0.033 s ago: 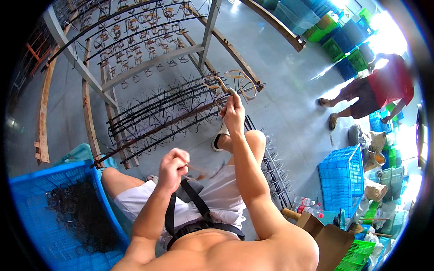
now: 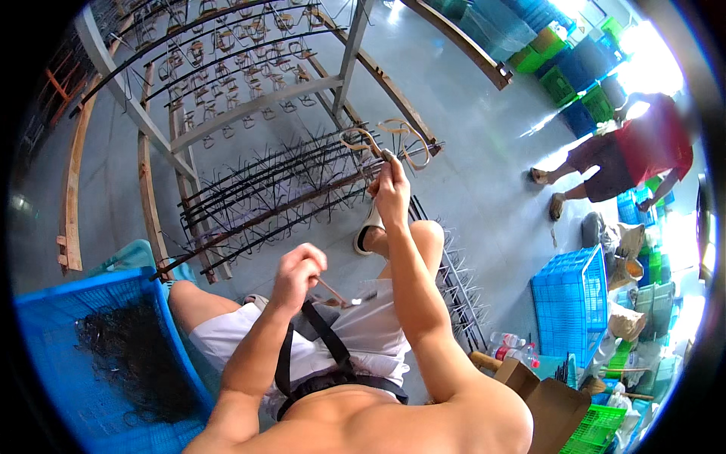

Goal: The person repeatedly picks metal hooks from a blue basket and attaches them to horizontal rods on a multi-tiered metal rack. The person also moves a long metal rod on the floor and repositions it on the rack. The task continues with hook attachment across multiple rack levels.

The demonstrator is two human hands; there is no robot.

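Out in front of me my right hand (image 2: 391, 193) has its fingers pinched at the base of a thin tan looped frame (image 2: 418, 155). It is beside the end of a dark rod (image 2: 283, 193) set with many bent wire prongs. My left hand (image 2: 297, 278) is closed above my lap, its fingers curled round a thin brownish strip (image 2: 329, 291) with a bright glint near its far end. What this strip is, I cannot make out. Several similar tan frames (image 2: 219, 68) hang from rods on the grey metal rack (image 2: 257, 110) ahead.
A blue crate (image 2: 162, 303) on my left holds tangled dark wires (image 2: 136, 363). Wooden beams (image 2: 72, 197) lie under the rods. To the right stand a blue basket (image 2: 569, 299), plastic bottles (image 2: 514, 348) and a cardboard box (image 2: 544, 405). A person in red (image 2: 650, 144) stands farther off.
My left hand has shifted slightly to the right, and the strip in it points more downward to the right. My right hand stays at the tan frame.
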